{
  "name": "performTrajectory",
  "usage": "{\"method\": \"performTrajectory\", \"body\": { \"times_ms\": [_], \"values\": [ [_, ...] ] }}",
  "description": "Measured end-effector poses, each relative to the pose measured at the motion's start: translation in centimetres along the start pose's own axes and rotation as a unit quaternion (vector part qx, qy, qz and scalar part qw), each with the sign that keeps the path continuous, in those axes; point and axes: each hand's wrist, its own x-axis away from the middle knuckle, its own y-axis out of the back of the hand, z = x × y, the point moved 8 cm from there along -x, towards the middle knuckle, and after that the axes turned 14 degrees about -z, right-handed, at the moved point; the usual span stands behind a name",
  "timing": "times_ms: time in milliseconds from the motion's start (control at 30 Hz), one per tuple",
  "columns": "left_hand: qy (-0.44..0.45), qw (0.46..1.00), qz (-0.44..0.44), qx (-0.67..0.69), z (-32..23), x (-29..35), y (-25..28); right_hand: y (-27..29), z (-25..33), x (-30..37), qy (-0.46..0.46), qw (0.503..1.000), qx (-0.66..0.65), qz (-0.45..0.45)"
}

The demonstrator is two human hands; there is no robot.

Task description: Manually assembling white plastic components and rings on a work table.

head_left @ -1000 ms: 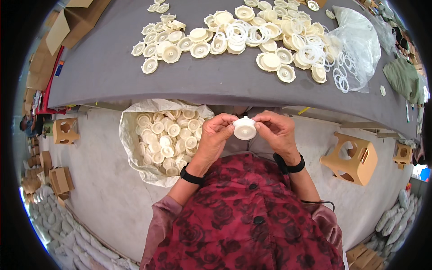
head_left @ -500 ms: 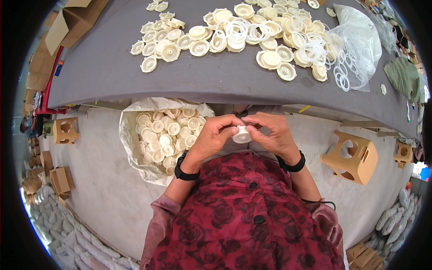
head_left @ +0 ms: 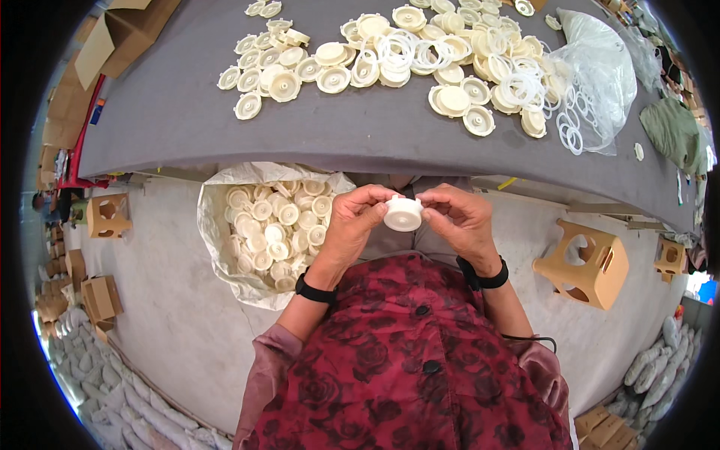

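A round cream plastic cap (head_left: 403,215) with small tabs on its rim is held up between my two hands, over my lap. My left hand (head_left: 358,223) pinches its left edge with thumb and fingertips. On the opposite edge, the thumb and fingers of my right hand (head_left: 459,220) grip it too. Beyond them on the grey-covered table (head_left: 315,135) lies a spread of similar caps (head_left: 284,86), with thin white sealing rings (head_left: 395,49) heaped among them. More rings spill from a clear plastic bag (head_left: 596,75) at the right.
An open white woven sack (head_left: 217,251) full of caps stands on the floor, left of my left forearm. A tan plastic stool (head_left: 589,262) is at the right, another stool (head_left: 109,216) at the far left. Cardboard boxes (head_left: 139,34) sit at the table's left end.
My fingers have moved apart from close together over the cap to its opposite edges. More of the cap now shows between them.
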Motion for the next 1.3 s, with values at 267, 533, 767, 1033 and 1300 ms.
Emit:
{"method": "performTrajectory", "body": {
  "times_ms": [267,533,767,1033,1300],
  "values": [
    [-0.054,0.984,0.056,-0.163,-1.4,0.0,-0.8,-1.6,1.9,-0.5,0.093,0.985,0.143,0.035],
    [-0.125,0.887,0.106,-0.431,-4.0,0.2,-1.4,-2.9,0.6,-0.2,0.147,0.952,0.259,0.070],
    [-0.078,0.736,0.017,-0.672,-8.3,1.6,11.1,1.7,3.2,-3.8,0.138,0.957,0.253,-0.036],
    [-0.068,0.874,-0.085,-0.473,-8.3,0.2,10.3,8.3,7.4,-16.2,0.308,0.714,0.596,-0.200],
    [-0.076,0.898,0.101,-0.422,-5.4,-3.9,-3.8,11.2,4.3,-19.9,0.236,0.773,0.560,-0.183]
  ]
}}
